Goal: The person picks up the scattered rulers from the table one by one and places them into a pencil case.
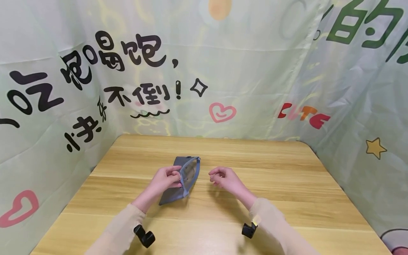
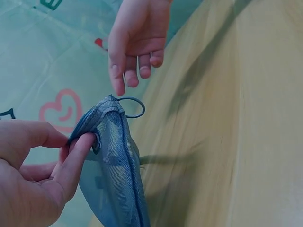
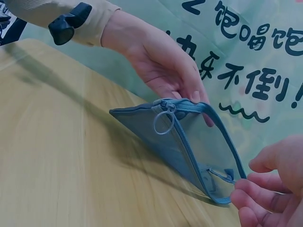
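A blue-grey zippered pouch (image 1: 173,196) with see-through sides stands tilted on the table, its zipped mouth gaping towards the right. My left hand (image 1: 164,180) pinches one edge of that mouth between thumb and fingers. From the zip's near end a ring-shaped pull (image 2: 143,108) sticks out, clear in the left wrist view. Across from the mouth, my right hand (image 1: 225,178) hovers with loosely bent fingers, holding nothing; a gap parts it from the pouch in the head view. Inside the pouch (image 3: 156,137), a small dark-blue piece shows near the far end; what it is I cannot tell.
The pouch is on a light wood-grain table (image 1: 271,170). Printed fabric curtains (image 1: 255,78) rise behind the table and on both sides. A small black device (image 1: 145,236) sits at the left wrist, another (image 1: 249,230) at the right.
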Available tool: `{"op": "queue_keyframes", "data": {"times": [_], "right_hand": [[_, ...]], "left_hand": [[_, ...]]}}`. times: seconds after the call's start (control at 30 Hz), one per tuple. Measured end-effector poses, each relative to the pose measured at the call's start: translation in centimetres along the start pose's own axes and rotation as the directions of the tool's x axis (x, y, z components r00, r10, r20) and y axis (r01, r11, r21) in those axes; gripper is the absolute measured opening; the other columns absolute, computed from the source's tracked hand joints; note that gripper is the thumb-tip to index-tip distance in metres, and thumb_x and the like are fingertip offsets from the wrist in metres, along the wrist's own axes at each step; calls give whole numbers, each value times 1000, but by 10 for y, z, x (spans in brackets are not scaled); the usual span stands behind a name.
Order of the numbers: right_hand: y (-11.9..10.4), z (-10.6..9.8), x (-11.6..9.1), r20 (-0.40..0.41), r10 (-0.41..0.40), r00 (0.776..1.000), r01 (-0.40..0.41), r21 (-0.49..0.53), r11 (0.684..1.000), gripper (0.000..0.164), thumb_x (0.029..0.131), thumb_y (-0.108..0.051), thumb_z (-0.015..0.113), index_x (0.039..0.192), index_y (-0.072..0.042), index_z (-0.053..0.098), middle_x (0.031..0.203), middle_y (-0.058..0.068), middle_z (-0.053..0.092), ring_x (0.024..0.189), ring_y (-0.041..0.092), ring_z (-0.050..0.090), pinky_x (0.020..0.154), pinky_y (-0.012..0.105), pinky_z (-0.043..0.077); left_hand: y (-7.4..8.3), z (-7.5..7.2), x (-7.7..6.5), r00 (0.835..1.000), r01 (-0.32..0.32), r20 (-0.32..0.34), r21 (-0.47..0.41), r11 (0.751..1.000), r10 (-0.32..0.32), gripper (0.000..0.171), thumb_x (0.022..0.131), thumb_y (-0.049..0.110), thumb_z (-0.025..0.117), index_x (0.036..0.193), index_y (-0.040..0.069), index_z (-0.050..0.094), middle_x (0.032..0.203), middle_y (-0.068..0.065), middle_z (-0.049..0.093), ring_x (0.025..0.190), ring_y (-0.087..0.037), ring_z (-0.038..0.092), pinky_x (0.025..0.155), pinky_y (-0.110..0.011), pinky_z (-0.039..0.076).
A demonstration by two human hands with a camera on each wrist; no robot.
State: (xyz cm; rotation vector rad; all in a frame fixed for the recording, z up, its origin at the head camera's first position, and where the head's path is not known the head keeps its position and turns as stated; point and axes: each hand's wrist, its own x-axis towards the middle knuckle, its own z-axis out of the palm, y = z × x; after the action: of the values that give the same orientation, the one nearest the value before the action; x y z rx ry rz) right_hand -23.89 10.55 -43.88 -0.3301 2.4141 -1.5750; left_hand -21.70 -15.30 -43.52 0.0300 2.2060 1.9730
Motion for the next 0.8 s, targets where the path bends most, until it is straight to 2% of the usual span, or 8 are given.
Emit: {"op": "queue_keyframes", "data": {"times": [0.2, 0.37, 0.53, 0.8], "right_hand": [[6, -6, -4, -19, 3, 1000, -3, 13, 1000, 25, 94, -9, 58, 115, 5, 64, 97, 16, 71, 85, 32, 69, 69, 36, 60], [9, -11, -8, -14, -2, 1000, 2, 16, 1000, 26, 95, -10, 58, 115, 4, 64, 99, 18, 71, 85, 32, 69, 70, 37, 60], [12, -18, -9, 4, -15, 1000, 15, -1, 1000, 28, 95, -12, 58, 117, 6, 63, 102, 20, 71, 85, 30, 69, 72, 38, 60], [16, -36, -16, -9, -15, 1000, 15, -11, 1000, 27, 97, -10, 55, 116, 8, 62, 102, 24, 69, 81, 25, 68, 68, 34, 60]], "left_hand": [[3, 5, 8, 1000, 3, 5, 37, 999, -3, 50, 91, -6, 55, 139, -13, 44, 93, -10, 61, 76, -8, 64, 74, -25, 64], [2, 9, 12, 999, -14, 45, 68, 998, 11, 51, 92, -6, 55, 140, -15, 43, 87, -6, 62, 77, -9, 65, 75, -27, 65], [0, 13, 9, 997, -28, 67, 79, 996, 22, 51, 91, -7, 54, 140, -16, 42, 85, -5, 61, 77, -10, 65, 74, -27, 65], [-11, 25, 8, 997, -29, 69, 80, 996, 24, 49, 91, -6, 55, 139, -13, 45, 92, -11, 61, 75, -10, 62, 72, -28, 65]]}}
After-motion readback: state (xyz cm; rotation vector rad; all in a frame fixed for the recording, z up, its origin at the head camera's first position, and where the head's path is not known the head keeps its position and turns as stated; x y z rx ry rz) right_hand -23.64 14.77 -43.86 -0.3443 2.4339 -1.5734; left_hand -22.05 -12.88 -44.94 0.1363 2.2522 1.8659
